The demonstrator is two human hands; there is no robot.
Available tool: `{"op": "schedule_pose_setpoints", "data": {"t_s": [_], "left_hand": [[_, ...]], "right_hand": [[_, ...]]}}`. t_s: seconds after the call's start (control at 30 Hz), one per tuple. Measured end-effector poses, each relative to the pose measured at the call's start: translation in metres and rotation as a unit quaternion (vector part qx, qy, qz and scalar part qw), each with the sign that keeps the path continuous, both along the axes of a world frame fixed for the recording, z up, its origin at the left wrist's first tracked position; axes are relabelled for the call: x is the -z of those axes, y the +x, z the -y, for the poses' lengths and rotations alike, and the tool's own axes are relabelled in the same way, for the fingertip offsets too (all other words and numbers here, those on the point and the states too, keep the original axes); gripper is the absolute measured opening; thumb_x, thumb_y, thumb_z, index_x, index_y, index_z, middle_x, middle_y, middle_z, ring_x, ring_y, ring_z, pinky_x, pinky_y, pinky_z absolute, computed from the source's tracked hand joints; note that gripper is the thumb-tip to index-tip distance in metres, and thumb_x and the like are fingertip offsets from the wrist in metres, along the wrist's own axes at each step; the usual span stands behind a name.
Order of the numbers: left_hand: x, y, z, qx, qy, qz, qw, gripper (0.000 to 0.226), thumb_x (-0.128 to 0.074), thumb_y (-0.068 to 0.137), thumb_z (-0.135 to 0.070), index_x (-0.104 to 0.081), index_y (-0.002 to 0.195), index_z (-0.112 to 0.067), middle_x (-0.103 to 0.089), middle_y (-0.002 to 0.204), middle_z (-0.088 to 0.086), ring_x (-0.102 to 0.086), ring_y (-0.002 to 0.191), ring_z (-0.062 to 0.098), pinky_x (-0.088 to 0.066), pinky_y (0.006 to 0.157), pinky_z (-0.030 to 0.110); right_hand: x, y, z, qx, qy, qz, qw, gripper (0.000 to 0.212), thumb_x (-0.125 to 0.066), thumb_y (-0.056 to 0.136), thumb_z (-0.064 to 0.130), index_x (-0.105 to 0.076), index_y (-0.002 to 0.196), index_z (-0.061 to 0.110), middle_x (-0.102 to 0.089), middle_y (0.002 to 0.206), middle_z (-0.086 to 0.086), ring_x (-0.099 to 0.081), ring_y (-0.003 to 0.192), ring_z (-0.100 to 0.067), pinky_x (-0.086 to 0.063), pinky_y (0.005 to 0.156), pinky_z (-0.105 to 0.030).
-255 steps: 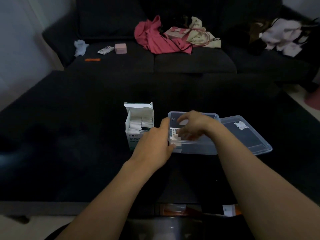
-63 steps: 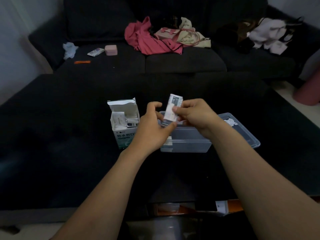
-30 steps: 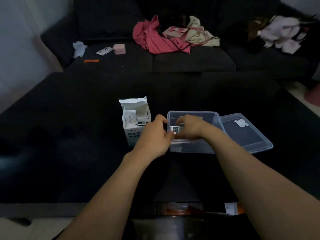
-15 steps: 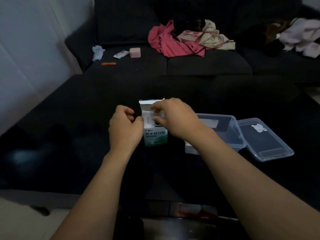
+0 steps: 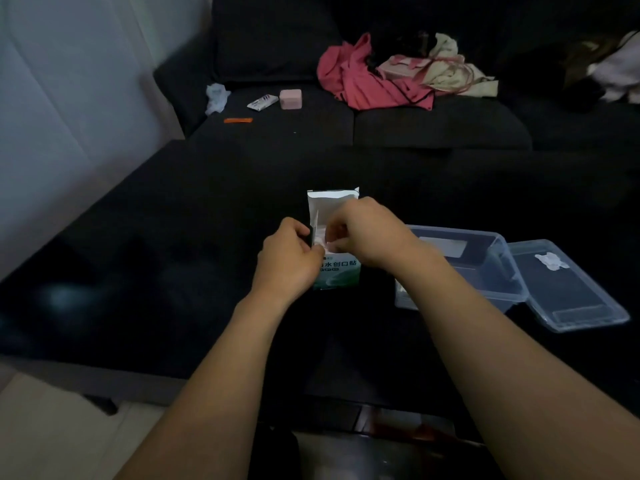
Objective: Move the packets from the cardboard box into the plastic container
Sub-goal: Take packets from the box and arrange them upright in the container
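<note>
A small white and green cardboard box [image 5: 337, 271] stands upright on the dark surface, its top flap open. My left hand [image 5: 289, 259] grips the box's left side. My right hand [image 5: 367, 233] reaches into the open top, fingers curled and pinching a white packet [image 5: 323, 242] inside. To the right lies the clear plastic container [image 5: 498, 268], open, with some pale packets dimly visible at its bottom. My right forearm hides the container's near left part.
The container's clear lid [image 5: 568, 289] lies flat just right of it. A dark sofa behind carries a pink garment [image 5: 363, 77], a pink block [image 5: 290, 98], a small packet [image 5: 262, 102] and an orange stick [image 5: 238, 120]. A pale wall is at left.
Both hands left the plastic container and moved left to the cardboard box. The left hand now holds the box and the right hand's fingers have gone into its top.
</note>
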State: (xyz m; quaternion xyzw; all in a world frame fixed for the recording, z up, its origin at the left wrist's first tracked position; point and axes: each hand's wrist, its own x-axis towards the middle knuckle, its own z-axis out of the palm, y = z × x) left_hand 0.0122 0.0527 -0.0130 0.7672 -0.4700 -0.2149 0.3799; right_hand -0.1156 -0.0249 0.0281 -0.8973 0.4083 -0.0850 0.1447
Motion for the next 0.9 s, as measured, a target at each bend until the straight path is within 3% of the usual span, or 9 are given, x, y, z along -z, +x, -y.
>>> {"op": "schedule_pose_setpoints", "data": {"t_s": [0.17, 0.37, 0.5, 0.6, 0.73, 0.9], "left_hand": [[0.005, 0.001, 0.002, -0.003, -0.001, -0.031, 1.0, 0.018, -0.068, 0.09, -0.025, -0.057, 0.105, -0.024, -0.067, 0.082, -0.001, -0.07, 0.079, 0.024, -0.061, 0.075, 0.053], [0.008, 0.002, 0.004, -0.001, -0.002, -0.046, 0.999, 0.018, -0.066, 0.09, -0.02, -0.052, 0.092, -0.032, -0.067, 0.085, 0.0, -0.071, 0.082, 0.024, -0.061, 0.076, 0.053], [0.01, 0.003, 0.005, -0.021, -0.018, -0.044, 0.999, 0.014, -0.065, 0.09, -0.025, -0.053, 0.089, -0.031, -0.067, 0.086, 0.0, -0.071, 0.082, 0.026, -0.061, 0.073, 0.053], [0.01, 0.004, 0.006, -0.026, -0.02, -0.047, 0.998, 0.012, -0.064, 0.09, -0.028, -0.053, 0.089, -0.03, -0.067, 0.089, 0.0, -0.071, 0.084, 0.026, -0.061, 0.075, 0.052], [0.009, 0.003, 0.007, -0.027, -0.018, -0.047, 0.998, 0.014, -0.064, 0.093, -0.027, -0.052, 0.09, -0.032, -0.067, 0.092, 0.0, -0.071, 0.087, 0.025, -0.062, 0.074, 0.05], [0.006, 0.0, 0.005, -0.022, -0.017, -0.045, 0.999, 0.015, -0.065, 0.094, -0.025, -0.055, 0.104, -0.025, -0.066, 0.09, -0.002, -0.07, 0.085, 0.021, -0.062, 0.076, 0.048]], "right_hand": [[0.002, 0.003, 0.0, -0.012, -0.047, -0.022, 0.999, 0.012, -0.068, 0.088, 0.016, -0.065, 0.081, 0.025, -0.065, 0.088, 0.0, -0.065, 0.082, -0.021, -0.052, 0.069, -0.033], [0.002, 0.005, 0.001, -0.003, -0.03, -0.037, 0.999, 0.009, -0.073, 0.088, 0.021, -0.076, 0.095, 0.019, -0.07, 0.099, -0.005, -0.066, 0.088, -0.022, -0.057, 0.08, -0.039], [0.002, 0.003, 0.003, 0.014, -0.05, -0.007, 0.999, 0.006, -0.072, 0.088, 0.023, -0.076, 0.092, 0.021, -0.067, 0.098, -0.006, -0.065, 0.087, -0.025, -0.056, 0.076, -0.039], [0.004, 0.0, 0.005, 0.014, -0.097, 0.001, 0.995, 0.005, -0.068, 0.09, 0.019, -0.071, 0.086, 0.021, -0.066, 0.09, -0.004, -0.063, 0.079, -0.026, -0.051, 0.066, -0.036], [0.003, -0.008, 0.006, 0.007, -0.133, -0.01, 0.991, 0.004, -0.06, 0.097, 0.02, -0.063, 0.097, 0.02, -0.054, 0.087, -0.002, -0.053, 0.076, -0.025, -0.036, 0.062, -0.033], [-0.007, -0.014, 0.004, -0.003, -0.154, 0.006, 0.988, 0.013, -0.054, 0.101, 0.03, -0.062, 0.102, 0.02, -0.065, 0.095, -0.003, -0.061, 0.083, -0.026, -0.047, 0.067, -0.038]]}}
